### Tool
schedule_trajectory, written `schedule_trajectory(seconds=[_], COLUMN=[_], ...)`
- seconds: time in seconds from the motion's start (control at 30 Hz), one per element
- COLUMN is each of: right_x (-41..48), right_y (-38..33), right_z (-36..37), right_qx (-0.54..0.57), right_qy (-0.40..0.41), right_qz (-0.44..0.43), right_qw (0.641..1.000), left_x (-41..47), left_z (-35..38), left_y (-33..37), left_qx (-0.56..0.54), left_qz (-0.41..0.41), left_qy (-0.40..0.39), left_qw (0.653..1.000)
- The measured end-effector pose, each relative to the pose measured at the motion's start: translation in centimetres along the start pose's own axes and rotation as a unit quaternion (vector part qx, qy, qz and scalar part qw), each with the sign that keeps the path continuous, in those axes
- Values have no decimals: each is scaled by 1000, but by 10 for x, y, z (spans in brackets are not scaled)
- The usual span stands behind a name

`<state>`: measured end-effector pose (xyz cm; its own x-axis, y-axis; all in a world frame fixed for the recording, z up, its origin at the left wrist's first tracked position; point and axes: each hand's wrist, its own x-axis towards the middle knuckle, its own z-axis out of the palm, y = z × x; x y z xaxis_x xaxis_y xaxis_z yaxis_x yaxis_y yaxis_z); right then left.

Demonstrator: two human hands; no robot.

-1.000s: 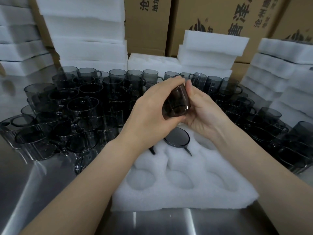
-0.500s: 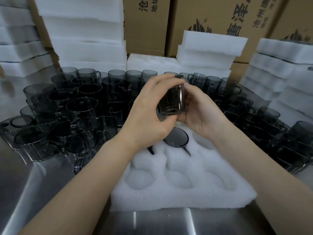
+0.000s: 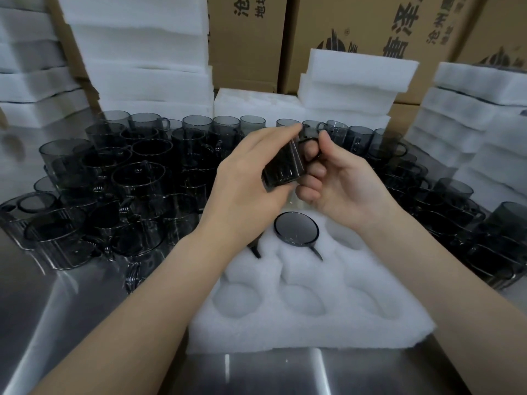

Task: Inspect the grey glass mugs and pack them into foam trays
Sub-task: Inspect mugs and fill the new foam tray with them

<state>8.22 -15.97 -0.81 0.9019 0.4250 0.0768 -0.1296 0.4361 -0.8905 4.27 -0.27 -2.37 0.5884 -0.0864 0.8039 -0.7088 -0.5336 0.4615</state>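
Grey glass mug (image 3: 283,166) has turned since a moment ago: its handle now faces the right hand (image 3: 343,182), which hooks it, while the left hand (image 3: 248,185) grips its body above the foam tray (image 3: 285,326).

My bare left hand (image 3: 245,189) and bare right hand (image 3: 342,183) lead back into bare forearms (image 3: 159,280), uncovered right to the edge of view.
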Motion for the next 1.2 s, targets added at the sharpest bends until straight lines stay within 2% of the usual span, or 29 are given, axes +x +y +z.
schedule_trajectory(seconds=[0.2,0.3,0.47,0.63,0.7,0.87,1.0,1.2], right_x=[-2,0,0,-2,-4,-7,-9,-16], right_y=[-1,-1,0,-1,-1,-2,-5,-18], right_z=[-2,-1,-2,-5,-2,0,5,-4], right_qx=[18,29,-28,-185,-227,-209,-233,-302], right_qy=[-41,-21,83,36,5,-24,-15,-18], right_qz=[-48,-43,-21,-59,-71,-80,-72,-16], right_qw=[998,998,996,980,971,974,970,953], left_x=[0,0,-1,-2,-1,2,2,1], left_z=[-1,-1,0,2,2,1,2,3], left_y=[-1,1,1,0,-1,0,-1,-2], left_qx=[-83,-85,-53,-34,-34,-25,-27,-21], left_qz=[-107,-94,-43,6,-1,-21,-34,-35], left_qy=[5,-9,-47,-88,-100,-126,-121,-213], left_qw=[991,992,997,996,994,992,992,976])
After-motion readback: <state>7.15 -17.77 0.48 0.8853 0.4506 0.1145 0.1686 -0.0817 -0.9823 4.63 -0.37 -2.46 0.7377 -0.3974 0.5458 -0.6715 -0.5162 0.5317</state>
